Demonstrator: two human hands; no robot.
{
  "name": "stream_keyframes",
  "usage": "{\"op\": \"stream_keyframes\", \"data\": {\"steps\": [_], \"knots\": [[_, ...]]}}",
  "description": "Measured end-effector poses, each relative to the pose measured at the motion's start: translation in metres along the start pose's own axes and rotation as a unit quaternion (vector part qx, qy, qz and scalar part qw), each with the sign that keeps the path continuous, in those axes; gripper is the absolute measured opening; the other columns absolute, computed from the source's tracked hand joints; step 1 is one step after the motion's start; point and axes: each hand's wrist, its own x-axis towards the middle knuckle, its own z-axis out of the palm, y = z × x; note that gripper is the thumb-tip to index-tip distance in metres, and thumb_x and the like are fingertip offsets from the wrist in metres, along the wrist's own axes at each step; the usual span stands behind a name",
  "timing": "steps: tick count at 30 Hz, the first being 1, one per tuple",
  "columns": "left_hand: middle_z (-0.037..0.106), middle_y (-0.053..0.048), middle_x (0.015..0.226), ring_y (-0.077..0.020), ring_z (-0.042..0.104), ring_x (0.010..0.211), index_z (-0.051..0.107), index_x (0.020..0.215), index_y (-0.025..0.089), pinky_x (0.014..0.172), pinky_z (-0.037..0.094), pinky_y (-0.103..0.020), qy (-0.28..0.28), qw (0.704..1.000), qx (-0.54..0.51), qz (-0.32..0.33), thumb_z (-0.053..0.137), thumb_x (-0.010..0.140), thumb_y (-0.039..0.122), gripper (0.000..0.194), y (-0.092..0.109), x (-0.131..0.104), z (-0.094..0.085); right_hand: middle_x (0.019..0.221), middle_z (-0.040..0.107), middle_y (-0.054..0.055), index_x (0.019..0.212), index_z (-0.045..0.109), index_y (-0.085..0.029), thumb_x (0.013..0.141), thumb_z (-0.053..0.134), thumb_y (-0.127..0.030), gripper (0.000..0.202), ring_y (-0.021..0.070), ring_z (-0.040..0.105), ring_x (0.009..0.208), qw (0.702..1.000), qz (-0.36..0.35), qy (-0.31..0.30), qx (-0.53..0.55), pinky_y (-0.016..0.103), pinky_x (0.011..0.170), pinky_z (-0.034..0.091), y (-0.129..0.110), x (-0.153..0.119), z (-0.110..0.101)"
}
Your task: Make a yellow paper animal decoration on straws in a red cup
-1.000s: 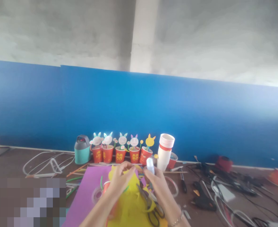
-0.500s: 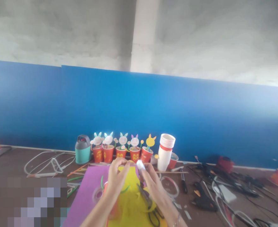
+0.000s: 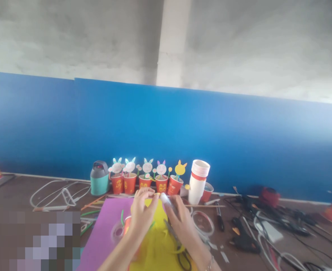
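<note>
Above a yellow sheet (image 3: pixel 154 248), my right hand (image 3: pixel 179 218) is closed around a small white object (image 3: pixel 166 199), its tip pointing toward my left hand. My left hand (image 3: pixel 141 210) pinches a tiny yellow piece (image 3: pixel 157 194) between thumb and forefinger, touching or nearly touching the white tip. Under the yellow sheet lies a purple sheet (image 3: pixel 98 233). A red cup (image 3: pixel 127 223) lies partly hidden behind my left wrist. Black-handled scissors (image 3: pixel 184 259) rest on the yellow sheet beside my right wrist.
Red cups with animal-face figures (image 3: pixel 161 184) stand in a row at the back, beside a stack of white cups (image 3: pixel 197 188). A teal container (image 3: pixel 99 182) stands left of them. A glue gun (image 3: pixel 244 239), a marker (image 3: pixel 219 218) and tangled cables (image 3: pixel 298 222) lie on the right.
My hands have come closer together. The white object in my right hand has moved left and tilted toward the fingertips of my left hand.
</note>
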Motion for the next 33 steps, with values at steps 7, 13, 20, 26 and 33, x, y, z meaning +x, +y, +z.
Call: {"op": "stream_keyframes", "data": {"steps": [7,13,20,26,33], "knots": [[0.068,-0.007,0.087,-0.0247,0.062,0.089,0.067,0.066,0.021,0.082,0.049,-0.040,-0.013,1.000,0.009,0.002,0.057,0.082,0.038,0.025,0.000,0.002,-0.002,0.078,0.065,0.002,0.101,0.058,-0.023,0.092,0.048,-0.048,0.028,0.0209,0.060,0.077,0.999,0.024,-0.013,0.024,0.027,0.062,0.044,0.003,0.001,0.005],[0.066,-0.007,0.089,-0.0247,0.060,0.091,0.066,0.067,0.021,0.083,0.048,-0.040,-0.020,0.999,0.022,0.016,0.055,0.083,0.037,0.025,0.000,0.001,-0.002,0.090,0.070,0.006,0.097,0.058,-0.022,0.090,0.053,-0.047,0.026,0.0219,0.063,0.082,1.000,-0.003,-0.001,0.021,0.028,0.070,0.046,0.002,0.002,0.004],[0.066,-0.007,0.090,-0.0249,0.060,0.091,0.064,0.067,0.022,0.083,0.048,-0.040,-0.011,0.999,0.023,0.042,0.056,0.083,0.034,0.022,0.004,0.000,-0.003,0.086,0.070,0.007,0.095,0.054,-0.021,0.092,0.050,-0.039,0.018,0.0205,0.063,0.073,0.999,-0.030,0.006,-0.037,0.027,0.061,0.041,0.008,0.001,0.004],[0.067,-0.006,0.090,-0.0244,0.062,0.091,0.066,0.066,0.023,0.083,0.049,-0.039,-0.023,0.998,0.020,0.056,0.057,0.082,0.032,0.020,0.007,-0.006,0.000,0.078,0.069,0.005,0.090,0.054,-0.024,0.090,0.052,-0.035,0.011,0.0215,0.063,0.067,0.992,-0.050,0.037,-0.106,0.027,0.059,0.039,0.011,0.001,0.007],[0.066,-0.009,0.091,-0.0275,0.060,0.095,0.068,0.065,0.021,0.086,0.047,-0.043,-0.008,1.000,-0.008,-0.003,0.056,0.079,0.040,0.027,0.006,0.001,-0.003,0.074,0.070,0.006,0.087,0.055,-0.024,0.087,0.054,-0.037,0.013,0.0258,0.065,0.069,0.985,-0.006,0.085,-0.147,0.030,0.061,0.040,0.021,0.007,0.002]]}}
